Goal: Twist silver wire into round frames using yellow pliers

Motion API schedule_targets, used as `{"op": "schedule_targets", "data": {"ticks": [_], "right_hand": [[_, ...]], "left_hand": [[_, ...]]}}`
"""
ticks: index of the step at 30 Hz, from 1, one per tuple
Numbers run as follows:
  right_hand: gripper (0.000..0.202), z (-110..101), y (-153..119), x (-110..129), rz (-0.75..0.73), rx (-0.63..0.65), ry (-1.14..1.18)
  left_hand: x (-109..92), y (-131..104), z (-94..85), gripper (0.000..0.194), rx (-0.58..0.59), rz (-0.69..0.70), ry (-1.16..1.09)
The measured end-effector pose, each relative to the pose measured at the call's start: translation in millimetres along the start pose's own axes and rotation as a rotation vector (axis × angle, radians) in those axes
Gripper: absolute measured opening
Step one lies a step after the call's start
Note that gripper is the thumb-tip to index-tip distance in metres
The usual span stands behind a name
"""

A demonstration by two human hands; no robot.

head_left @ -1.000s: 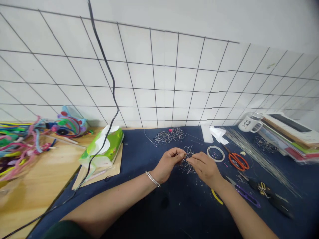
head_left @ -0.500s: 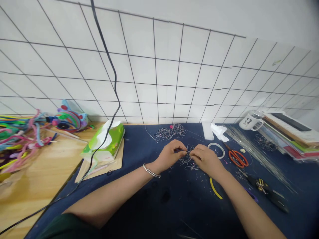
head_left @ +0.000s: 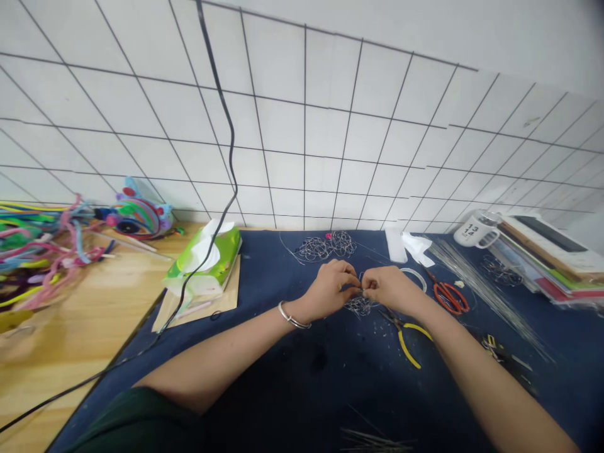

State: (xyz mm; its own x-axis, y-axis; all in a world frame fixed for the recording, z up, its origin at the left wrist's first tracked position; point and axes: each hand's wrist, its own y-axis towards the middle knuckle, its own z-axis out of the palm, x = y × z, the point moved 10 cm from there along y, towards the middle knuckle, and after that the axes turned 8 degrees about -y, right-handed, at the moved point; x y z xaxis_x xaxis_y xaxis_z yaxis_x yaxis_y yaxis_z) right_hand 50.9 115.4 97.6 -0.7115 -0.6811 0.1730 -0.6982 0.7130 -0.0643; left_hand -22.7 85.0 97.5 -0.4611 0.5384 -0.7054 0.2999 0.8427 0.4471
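My left hand (head_left: 331, 289) and my right hand (head_left: 387, 288) meet over the dark blue cloth, fingertips almost touching. Both are pinched on thin wire belonging to a small tangle of wire (head_left: 361, 306), which shows just below the fingers. The exact strand between the fingertips is too fine to make out. Close below my right hand lie pliers with yellow handles (head_left: 404, 343), their jaws pointing up and left. A white ring-shaped roll (head_left: 418, 277) is partly hidden behind my right hand.
Behind my hands lies a larger wire tangle (head_left: 325, 246). Orange-handled scissors (head_left: 450, 297), a bundle of straight wires (head_left: 488, 296) and a white mug (head_left: 476, 229) are to the right. A tissue pack (head_left: 207, 258) and pipe cleaners (head_left: 61, 245) are at left, where a black cable (head_left: 231, 138) hangs.
My right hand has rolled over and its fingers have curled in closer to my left fingertips. The view has shifted slightly, and more of the yellow-handled pliers shows beneath my right arm.
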Motion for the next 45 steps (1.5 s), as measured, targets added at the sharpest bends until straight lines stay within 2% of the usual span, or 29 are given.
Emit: {"op": "schedule_targets", "data": {"ticks": [4, 11, 14, 19, 23, 25, 28, 31, 34, 39, 45], "right_hand": [[0.006, -2.2, 2.2, 1.7, 0.003, 0.044, 0.043], [0.008, -4.5, -1.7, 5.2, 0.038, 0.030, 0.172], [0.008, 0.2, -4.0, 7.0, 0.031, 0.079, 0.236], [0.006, -1.0, -4.6, 4.5, 0.025, 0.042, 0.269], [0.010, 3.5, -6.1, 3.4, -0.003, 0.072, 0.352], [0.012, 0.4, -6.7, 3.7, -0.030, 0.026, 0.349], [0.013, -10.4, -7.9, 5.4, -0.065, -0.138, 0.274], [0.015, -18.4, -11.0, 9.5, -0.082, -0.299, 0.211], [0.016, -21.0, -14.6, 13.1, -0.082, -0.403, 0.186], [0.015, -21.5, -20.4, 13.0, -0.049, -0.530, 0.193], [0.016, -20.5, -24.0, 18.6, -0.059, -0.603, 0.194]], "left_hand": [[-3.5, -0.1, -0.2, 0.012, 0.037, -0.020, -0.032], [4.2, -0.6, 5.3, 0.011, 0.068, -0.051, -0.066], [4.6, -0.9, 5.3, 0.010, 0.060, -0.048, -0.076], [6.8, -1.2, 4.2, 0.009, 0.034, -0.062, -0.126], [9.5, -0.7, 1.1, 0.009, 0.004, -0.065, -0.136], [10.8, 0.0, -1.8, 0.008, -0.021, -0.067, -0.156], [13.8, 0.9, -5.9, 0.006, -0.053, -0.089, -0.204], [17.9, 1.3, -6.3, 0.003, -0.038, -0.148, -0.283], [22.4, 0.4, -6.0, 0.003, -0.002, -0.222, -0.402], [28.4, -1.4, -5.4, 0.012, 0.044, -0.286, -0.584], [44.4, -4.3, 3.1, 0.011, 0.069, -0.375, -0.745]]}}
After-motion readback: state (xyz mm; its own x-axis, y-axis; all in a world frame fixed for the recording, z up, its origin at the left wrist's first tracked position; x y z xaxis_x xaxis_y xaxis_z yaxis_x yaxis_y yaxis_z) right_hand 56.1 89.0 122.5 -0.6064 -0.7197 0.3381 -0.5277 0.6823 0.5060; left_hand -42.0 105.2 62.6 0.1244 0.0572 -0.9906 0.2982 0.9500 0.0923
